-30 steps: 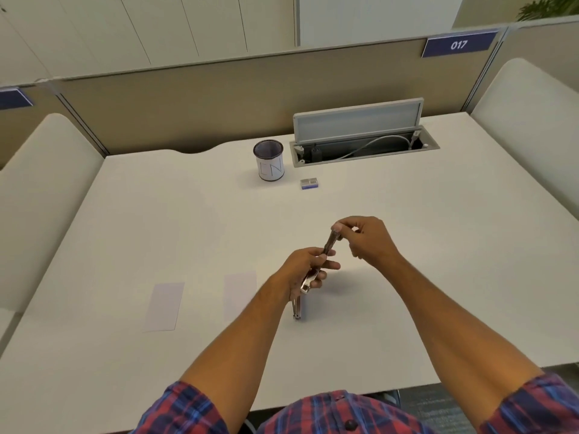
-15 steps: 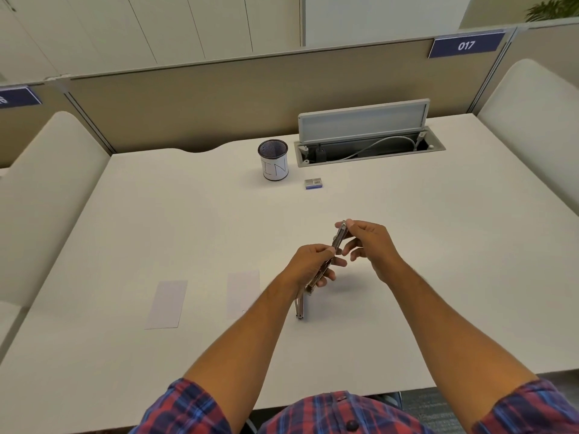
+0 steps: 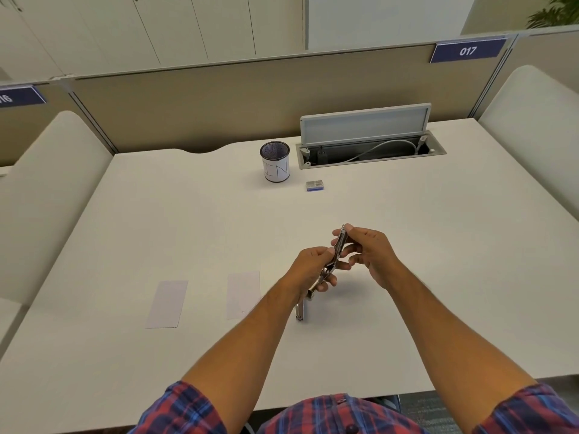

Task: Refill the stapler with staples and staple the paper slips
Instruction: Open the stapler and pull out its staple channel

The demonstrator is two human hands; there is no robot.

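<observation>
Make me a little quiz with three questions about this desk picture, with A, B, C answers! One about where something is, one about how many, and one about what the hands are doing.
1. Where is the small staple box?
A. Just right of the cup
B. On a paper slip
C. In the left hand

2. How many paper slips lie on the desk?
A. One
B. Two
C. Four

3. What are the hands doing?
A. Both hold the stapler
B. Both rest flat on the desk
C. One holds the cup

Answers:
1 A, the box sits on the desk beside the cup.
2 B, two slips lie side by side at the left.
3 A, the left hand and right hand both grip the stapler above the desk.
</observation>
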